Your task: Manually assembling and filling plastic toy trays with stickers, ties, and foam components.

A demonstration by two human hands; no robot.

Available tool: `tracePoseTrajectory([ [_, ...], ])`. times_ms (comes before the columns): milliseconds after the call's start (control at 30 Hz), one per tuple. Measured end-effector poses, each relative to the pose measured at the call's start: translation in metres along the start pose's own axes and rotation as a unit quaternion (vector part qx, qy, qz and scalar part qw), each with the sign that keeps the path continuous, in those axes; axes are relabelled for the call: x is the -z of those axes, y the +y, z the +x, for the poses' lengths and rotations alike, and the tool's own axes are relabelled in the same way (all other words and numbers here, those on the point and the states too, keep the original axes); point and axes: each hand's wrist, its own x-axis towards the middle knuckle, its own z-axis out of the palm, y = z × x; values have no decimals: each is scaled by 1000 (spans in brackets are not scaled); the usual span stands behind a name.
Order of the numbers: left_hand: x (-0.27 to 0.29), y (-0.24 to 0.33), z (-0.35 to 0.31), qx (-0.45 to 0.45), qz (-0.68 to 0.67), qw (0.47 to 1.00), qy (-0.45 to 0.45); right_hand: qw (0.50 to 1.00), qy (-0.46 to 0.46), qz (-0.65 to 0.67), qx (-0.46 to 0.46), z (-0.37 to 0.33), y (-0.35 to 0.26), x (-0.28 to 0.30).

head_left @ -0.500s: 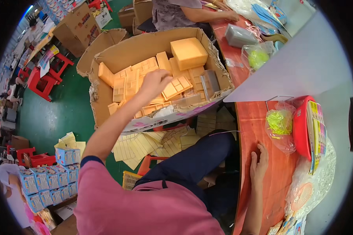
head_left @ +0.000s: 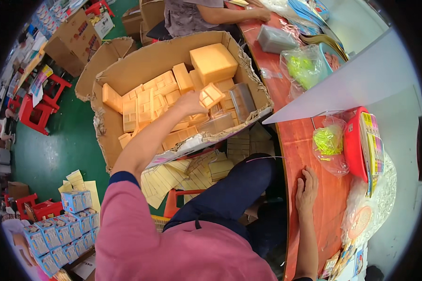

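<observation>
My left hand is inside a large cardboard box, its fingers closed on one end of a small orange compartment tray. The tray is tilted up above several similar orange trays lying loosely in the box. A solid-looking orange block sits at the box's far right. Clear plastic pieces lie at its near right. My right hand rests on the red table, fingers slightly curled and apart, holding nothing.
A red basket and a bag of yellow-green pieces stand on the table. A pale panel rises across it. Another person's arm lies at the far table. Small blue boxes are stacked at lower left.
My left hand has lifted an orange tray and tilted it up from the pile. The view has shifted slightly. My right hand stays on the table.
</observation>
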Motion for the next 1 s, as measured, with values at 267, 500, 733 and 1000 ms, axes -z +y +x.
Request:
tracePoseTrajectory([
  [267,46,90,-98,-77,-706,678,-188,992,20,115,-49,-5,5,2],
  [500,-3,158,-141,-161,-610,606,-485,829,-3,556,-59,38,-73,65],
  [733,-46,209,-160,-25,-797,466,-383,785,-38,590,-186,-19,-61,69],
  [1000,-94,272,-201,-53,-809,552,-197,933,173,289,-123,-83,-79,20],
])
